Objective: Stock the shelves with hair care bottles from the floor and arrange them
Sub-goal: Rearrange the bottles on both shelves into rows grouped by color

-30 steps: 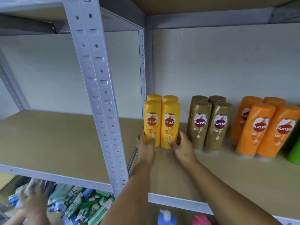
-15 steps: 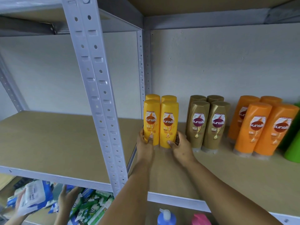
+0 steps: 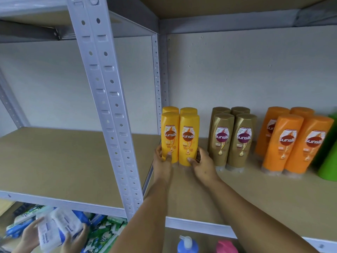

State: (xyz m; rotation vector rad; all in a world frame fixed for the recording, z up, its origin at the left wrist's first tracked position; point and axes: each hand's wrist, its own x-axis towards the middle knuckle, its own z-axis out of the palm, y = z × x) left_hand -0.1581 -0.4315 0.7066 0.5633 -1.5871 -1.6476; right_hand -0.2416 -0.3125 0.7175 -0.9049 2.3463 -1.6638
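Gold bottles [image 3: 231, 139] stand just beside the gripped yellow bottles [image 3: 179, 137].

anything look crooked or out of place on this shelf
Nothing is spilled or damaged. The orange bottles lean left, likely lens distortion at the edge. The yellow bottles and gold bottles stand upright in tidy blocks.

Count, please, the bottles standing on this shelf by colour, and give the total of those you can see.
Yellow bottles: 4, with the left hand and right hand gripping the front pair
Gold bottles: 4
Orange bottles: 4
Green bottle: 1 at least, cut off by the edge
Total: 13
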